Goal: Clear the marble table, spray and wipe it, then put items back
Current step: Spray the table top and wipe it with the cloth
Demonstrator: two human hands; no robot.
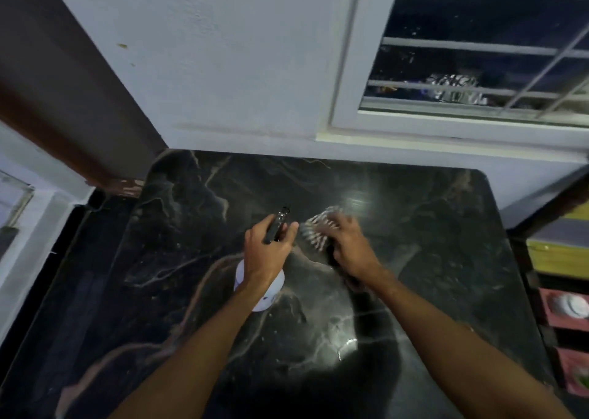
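Note:
The dark marble table (414,259) with pale veins fills the lower view. My left hand (266,252) grips the black trigger head of a white spray bottle (267,294), whose body shows below my wrist. My right hand (347,243) presses a striped dark-and-white cloth (318,227) flat on the table's middle; the hand and cloth are motion-blurred. A bright sheen lies on the marble beyond the cloth and near the front.
A white wall and a barred window (478,51) stand behind the table. A brown door frame (63,115) is at the left. At the right edge are yellow shelves (561,252) and pink boxes (564,310) holding white items.

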